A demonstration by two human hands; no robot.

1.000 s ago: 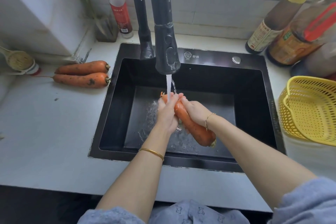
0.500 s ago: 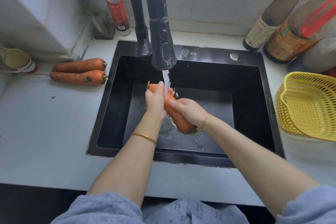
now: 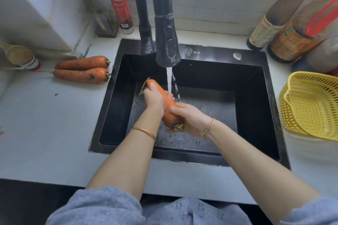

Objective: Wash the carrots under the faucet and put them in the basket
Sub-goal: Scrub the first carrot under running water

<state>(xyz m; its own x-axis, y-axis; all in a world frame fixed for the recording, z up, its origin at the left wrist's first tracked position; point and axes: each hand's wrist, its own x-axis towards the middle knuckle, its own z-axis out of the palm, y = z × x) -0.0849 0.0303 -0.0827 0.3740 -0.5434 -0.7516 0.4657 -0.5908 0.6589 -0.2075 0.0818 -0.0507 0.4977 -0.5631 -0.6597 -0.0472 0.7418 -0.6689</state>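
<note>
Head view shows the carrot (image 3: pixel 171 115) slanted under the faucet (image 3: pixel 167 42), left hand (image 3: pixel 154 99) gripping its far end, right hand (image 3: pixel 190 118) gripping its near stem end, with the basket (image 3: pixel 311 74) well to this hand's right.

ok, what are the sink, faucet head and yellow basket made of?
Sink: probably coated metal with a dark semi-gloss finish, going by the thin rim, printed logo and soft reflections. Faucet head: matte black, could be metal or plastic; whitish scale marks near the outlet. Yellow basket: moulded plastic, smooth and slightly glossy, with uniform colour and a regular grid of slots.
</note>
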